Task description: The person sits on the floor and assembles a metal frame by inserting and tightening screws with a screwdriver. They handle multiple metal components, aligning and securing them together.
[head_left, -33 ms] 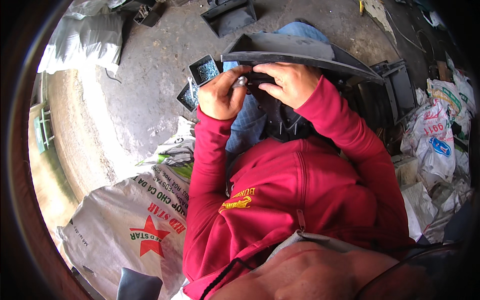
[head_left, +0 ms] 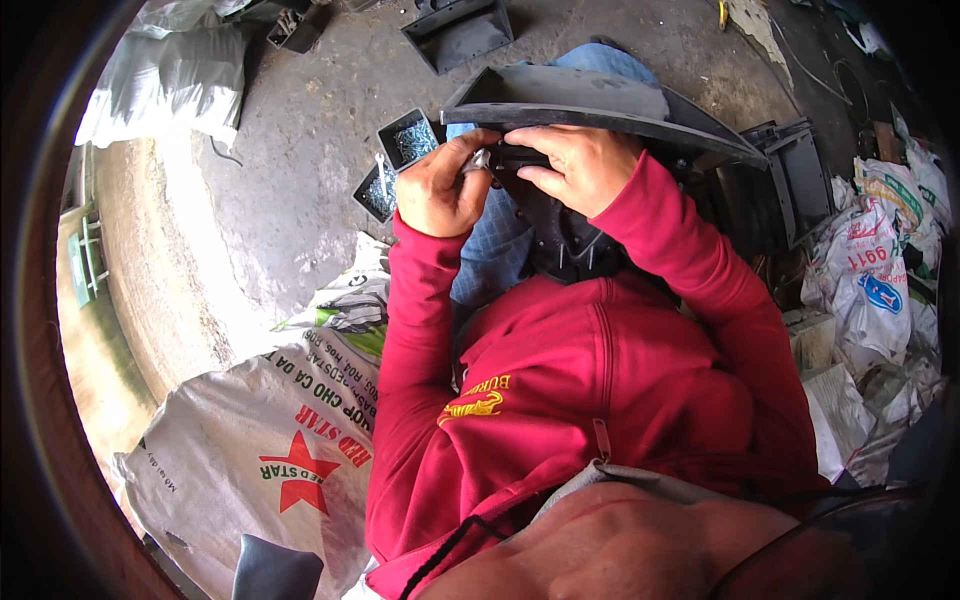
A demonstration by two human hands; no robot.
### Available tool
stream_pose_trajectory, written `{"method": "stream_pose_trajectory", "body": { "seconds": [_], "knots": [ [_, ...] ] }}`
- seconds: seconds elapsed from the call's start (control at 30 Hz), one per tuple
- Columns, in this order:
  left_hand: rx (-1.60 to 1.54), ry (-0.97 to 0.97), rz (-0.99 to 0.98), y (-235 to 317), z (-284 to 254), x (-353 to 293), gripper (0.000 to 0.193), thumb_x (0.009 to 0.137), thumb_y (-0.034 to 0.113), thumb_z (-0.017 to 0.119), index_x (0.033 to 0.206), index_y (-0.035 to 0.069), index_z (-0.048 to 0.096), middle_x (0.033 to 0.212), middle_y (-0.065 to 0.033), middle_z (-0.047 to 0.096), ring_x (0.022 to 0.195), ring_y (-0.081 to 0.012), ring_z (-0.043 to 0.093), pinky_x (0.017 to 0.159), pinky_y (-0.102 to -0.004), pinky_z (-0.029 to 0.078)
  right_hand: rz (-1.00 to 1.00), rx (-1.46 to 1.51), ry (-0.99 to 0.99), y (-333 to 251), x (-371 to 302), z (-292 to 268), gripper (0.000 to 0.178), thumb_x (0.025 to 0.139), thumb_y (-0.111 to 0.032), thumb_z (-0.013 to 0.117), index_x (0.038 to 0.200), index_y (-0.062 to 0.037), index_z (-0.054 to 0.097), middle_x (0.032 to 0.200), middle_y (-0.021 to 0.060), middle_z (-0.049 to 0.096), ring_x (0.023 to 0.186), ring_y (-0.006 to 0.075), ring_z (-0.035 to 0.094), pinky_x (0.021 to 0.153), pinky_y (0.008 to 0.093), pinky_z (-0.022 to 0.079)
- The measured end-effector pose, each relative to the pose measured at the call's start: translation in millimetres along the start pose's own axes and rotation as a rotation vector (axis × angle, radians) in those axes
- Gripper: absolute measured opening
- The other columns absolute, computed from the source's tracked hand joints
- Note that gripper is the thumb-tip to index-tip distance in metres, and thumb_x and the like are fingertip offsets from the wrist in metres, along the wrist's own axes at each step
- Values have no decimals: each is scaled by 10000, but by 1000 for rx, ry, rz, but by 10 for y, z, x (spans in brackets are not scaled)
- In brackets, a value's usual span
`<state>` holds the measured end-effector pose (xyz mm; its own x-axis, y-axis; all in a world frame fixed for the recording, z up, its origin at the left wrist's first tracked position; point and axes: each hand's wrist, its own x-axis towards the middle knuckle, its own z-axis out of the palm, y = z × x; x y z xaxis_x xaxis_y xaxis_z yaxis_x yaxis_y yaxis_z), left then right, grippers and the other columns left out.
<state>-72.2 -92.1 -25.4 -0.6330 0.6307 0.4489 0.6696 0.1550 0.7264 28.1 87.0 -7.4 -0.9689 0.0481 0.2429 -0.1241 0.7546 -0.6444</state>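
1. Fingers (head_left: 462, 148) of the left hand (head_left: 436, 195), curled inward around a silver metal tool (head_left: 478, 160); its bright end projects from the fist, while the remainder is hidden by the hand.
2. Right hand (head_left: 590, 168), palm downward, its fingers reaching leftward beneath the near edge of the black tray; whether they grip anything cannot be told, as the tips lie partly in shadow.
3. Black tray (head_left: 580, 93), the piece being worked on, shallow and raised at the rim, situated above the person's lap, directly beyond both hands. Its near edge slopes down toward the right.
4. Two small black bins on the floor (head_left: 310, 130), to the left of the tray: the upper bin (head_left: 408, 140) and the lower bin (head_left: 376, 192), set close together, each containing small bluish metal pieces. A silver wrench (head_left: 381, 172) lies at the lower bin.
5. Surroundings: a second black tray (head_left: 458, 38) on the floor beyond; further black parts (head_left: 803, 185) at right; a white sack (head_left: 220, 450) with a red star at lower left; white printed bags (head_left: 870, 260) along the right side.
6. Clothing: red sleeves (head_left: 425, 300) reach both wrists; blue jeans (head_left: 495, 250) show below the hands.
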Motion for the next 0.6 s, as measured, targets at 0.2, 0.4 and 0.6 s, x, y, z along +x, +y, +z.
{"method": "stream_pose_trajectory", "body": {
  "seconds": [0.2,0.4,0.6],
  "knots": [
    [-43,43,-28,52,54,-13,275,779,-3,588,1023,54,701,812,-135,703,679,-244,699,615,-314,537,-9,84,20,66,4,23,380,815,-128,753,1185,-93,678,965,103,701,643,183,620,602,311,509],
    [55,13,-67,59,-15,12,271,773,-5,598,1016,57,700,781,-114,696,634,-237,682,581,-303,521,-164,47,115,156,57,62,387,812,-96,743,1193,-97,674,1009,108,701,662,193,632,629,310,520],
    [95,42,-65,7,6,-20,284,758,-10,608,1018,56,700,743,-102,665,600,-225,650,571,-301,508,-86,107,59,110,49,45,396,795,-60,745,1182,-96,669,1000,89,700,627,163,588,612,306,505]
  ]
}}
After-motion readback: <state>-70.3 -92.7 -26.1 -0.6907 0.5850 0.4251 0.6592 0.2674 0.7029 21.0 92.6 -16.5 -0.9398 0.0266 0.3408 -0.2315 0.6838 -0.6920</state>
